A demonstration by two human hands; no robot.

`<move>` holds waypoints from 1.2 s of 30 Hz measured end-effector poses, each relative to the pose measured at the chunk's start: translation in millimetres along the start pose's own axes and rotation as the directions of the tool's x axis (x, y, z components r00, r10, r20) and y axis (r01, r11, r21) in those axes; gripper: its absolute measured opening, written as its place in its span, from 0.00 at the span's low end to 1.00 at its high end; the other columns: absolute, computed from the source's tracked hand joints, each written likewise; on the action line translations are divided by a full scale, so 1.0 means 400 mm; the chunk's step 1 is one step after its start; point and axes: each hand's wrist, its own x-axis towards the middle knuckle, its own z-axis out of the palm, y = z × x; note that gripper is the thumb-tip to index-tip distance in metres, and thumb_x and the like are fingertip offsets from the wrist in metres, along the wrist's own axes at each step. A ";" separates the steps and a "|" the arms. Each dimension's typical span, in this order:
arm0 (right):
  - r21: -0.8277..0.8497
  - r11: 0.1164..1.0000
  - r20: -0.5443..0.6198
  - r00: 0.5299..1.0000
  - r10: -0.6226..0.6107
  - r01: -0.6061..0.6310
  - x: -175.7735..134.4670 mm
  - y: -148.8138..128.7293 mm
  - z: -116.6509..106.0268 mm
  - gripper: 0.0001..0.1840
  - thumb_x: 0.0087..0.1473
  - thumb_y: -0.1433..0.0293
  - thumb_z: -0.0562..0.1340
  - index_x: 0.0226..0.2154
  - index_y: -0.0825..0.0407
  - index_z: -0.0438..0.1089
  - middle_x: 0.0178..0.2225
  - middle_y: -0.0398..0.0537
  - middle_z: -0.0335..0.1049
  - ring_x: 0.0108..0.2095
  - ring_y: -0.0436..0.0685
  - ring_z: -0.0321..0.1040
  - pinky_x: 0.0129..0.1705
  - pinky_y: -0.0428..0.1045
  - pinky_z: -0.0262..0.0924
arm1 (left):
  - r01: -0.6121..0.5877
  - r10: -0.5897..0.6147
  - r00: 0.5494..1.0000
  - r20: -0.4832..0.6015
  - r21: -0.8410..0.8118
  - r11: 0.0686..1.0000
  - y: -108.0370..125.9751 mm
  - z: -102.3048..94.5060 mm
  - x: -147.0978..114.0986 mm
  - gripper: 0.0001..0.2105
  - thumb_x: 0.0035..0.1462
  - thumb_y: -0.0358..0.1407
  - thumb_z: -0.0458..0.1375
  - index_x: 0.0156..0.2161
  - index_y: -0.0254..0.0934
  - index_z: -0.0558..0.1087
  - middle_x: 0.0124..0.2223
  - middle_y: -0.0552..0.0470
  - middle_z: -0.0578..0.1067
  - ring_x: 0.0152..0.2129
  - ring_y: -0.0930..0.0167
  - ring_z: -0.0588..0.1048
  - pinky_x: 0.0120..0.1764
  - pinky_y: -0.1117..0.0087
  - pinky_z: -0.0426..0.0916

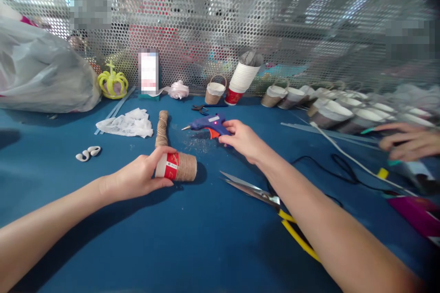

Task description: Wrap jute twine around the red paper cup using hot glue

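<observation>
My left hand point(140, 175) is closed on a red and white paper cup point(171, 166) lying on its side. Brown twine point(187, 167) covers the cup's right part in tight rows. Behind the cup lies a spool of twine point(162, 127). The fingers of my right hand point(242, 139) are round the handle of a blue glue gun point(209, 122) with an orange trigger. Its nozzle points left, and a small red light shows on its side. Whether the gun rests on the table I cannot tell. Scissors point(252, 187) with yellow handles lie open, partly under my right forearm.
At the back stand stacked cups point(244, 78), a small basket point(215, 93), pliers point(201, 109) and a phone point(149, 71). White lace point(127, 123) lies left. Several baskets point(332, 112), a white cord point(338, 146) and another person's hand point(412, 141) are right. A perforated metal screen point(192, 18) closes off the back.
</observation>
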 end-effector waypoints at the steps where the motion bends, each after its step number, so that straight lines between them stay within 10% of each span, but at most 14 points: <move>1: 0.058 0.998 0.047 0.999 -0.028 0.025 -0.014 -0.016 -0.009 0.18 0.46 0.74 0.60 0.43 0.55 0.62 0.34 0.50 0.71 0.29 0.53 0.68 0.31 0.48 0.65 | 0.001 -0.001 1.000 -0.009 0.008 1.000 -0.002 0.000 0.000 0.22 0.53 0.39 0.56 0.51 0.37 0.57 0.29 0.54 0.73 0.21 0.70 0.73 0.23 0.73 0.62; 7: 0.379 0.924 0.277 0.945 -0.175 0.060 -0.102 -0.094 -0.061 0.13 0.43 0.63 0.65 0.30 0.54 0.68 0.24 0.45 0.67 0.23 0.50 0.64 0.23 0.47 0.63 | 0.009 -0.008 1.000 -0.023 0.030 1.000 -0.010 -0.003 0.000 0.22 0.53 0.39 0.56 0.52 0.38 0.58 0.30 0.53 0.75 0.21 0.70 0.74 0.24 0.74 0.62; 12: 0.215 0.974 0.394 0.906 -0.157 0.075 -0.132 -0.110 -0.086 0.10 0.45 0.62 0.62 0.28 0.52 0.69 0.20 0.43 0.68 0.18 0.49 0.62 0.20 0.46 0.60 | 0.029 -0.026 0.997 -0.067 0.046 0.999 -0.012 0.003 0.000 0.21 0.54 0.36 0.55 0.53 0.38 0.57 0.31 0.51 0.75 0.22 0.69 0.74 0.25 0.72 0.64; 20: -0.055 0.988 0.344 0.932 -0.115 0.142 -0.150 -0.116 -0.074 0.20 0.46 0.57 0.61 0.13 0.49 0.58 0.10 0.39 0.60 0.12 0.49 0.56 0.17 0.46 0.51 | 0.015 -0.013 0.997 -0.071 0.019 1.000 -0.010 0.009 -0.001 0.22 0.56 0.37 0.54 0.54 0.37 0.55 0.30 0.53 0.75 0.22 0.69 0.74 0.25 0.73 0.64; 36: -0.197 0.942 0.270 0.939 -0.213 0.271 -0.175 -0.133 -0.063 0.15 0.48 0.60 0.59 0.18 0.50 0.62 0.14 0.38 0.59 0.16 0.49 0.53 0.19 0.45 0.51 | 0.066 -0.065 0.998 -0.027 0.029 0.997 -0.006 0.004 0.004 0.22 0.55 0.37 0.54 0.54 0.38 0.56 0.31 0.52 0.76 0.23 0.69 0.75 0.26 0.73 0.65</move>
